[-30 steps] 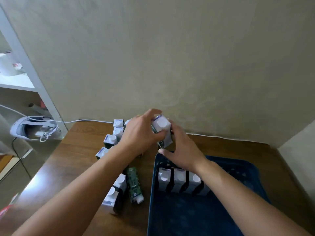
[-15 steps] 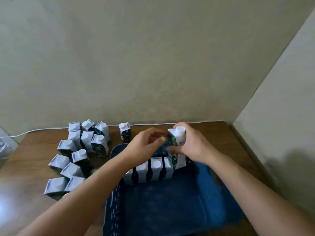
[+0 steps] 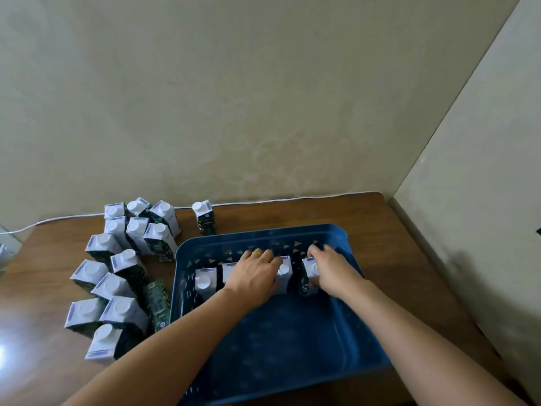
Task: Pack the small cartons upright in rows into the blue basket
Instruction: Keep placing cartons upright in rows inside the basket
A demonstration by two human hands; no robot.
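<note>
Hands [image 3: 295, 273] on boxy cartons [image 3: 205, 281], seemingly gripping, perforated basket [image 3: 345, 326]

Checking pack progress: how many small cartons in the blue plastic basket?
4 visible, one row in the blue plastic basket: leftmost white-capped carton, second carton beside the left hand, third carton, fourth carton gripped by the right hand. The left hand may hide another.

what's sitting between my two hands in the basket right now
In the head view, one upright carton stands between the left hand and right hand.

The wooden table [image 3: 380, 230] bears the blue basket [image 3: 345, 332], loose cartons [image 3: 117, 288] and a white cable [image 3: 263, 201].
</note>
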